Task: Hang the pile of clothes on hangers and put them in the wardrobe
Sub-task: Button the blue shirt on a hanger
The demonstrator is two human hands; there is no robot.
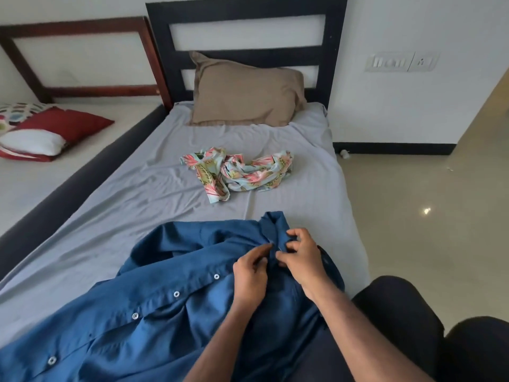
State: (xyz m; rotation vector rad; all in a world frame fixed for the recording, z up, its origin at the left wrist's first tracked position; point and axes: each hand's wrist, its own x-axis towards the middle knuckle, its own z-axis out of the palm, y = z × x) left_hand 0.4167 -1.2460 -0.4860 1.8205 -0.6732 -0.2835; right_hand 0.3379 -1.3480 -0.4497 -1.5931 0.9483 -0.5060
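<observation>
Pinching hands: both hands meet at the collar end of one blue shirt, near the foot of the bed.
Left hand: fingers curled, thumb and forefinger nipping the placket edge just below the collar.
Right hand: fingers bent, fingertips gripping the same strip of cloth, almost touching the left hand's fingertips.
Blue shirt: smooth woven cloth, softly creased, laid front up across the grey sheet and over the person's lap; collar points toward the pillow.
Snaps: four show along the placket, round, pale metal, ring-shaped.
Floral garment: one, thin and limp, crumpled in a loose heap mid-bed; pink and green leaf print on pale blue; well apart from the blue shirt.
Tan pillow: one, plump, matte cloth, leaning on the dark slatted headboard.
Neighbouring bed: reddish wooden frame, one red cushion lying over a white cushion and a patterned one.
Floor: glossy beige tiles with a bright glint.
Switch plate: one, white, on the wall; blurred.
Hangers and wardrobe: none in view.
</observation>
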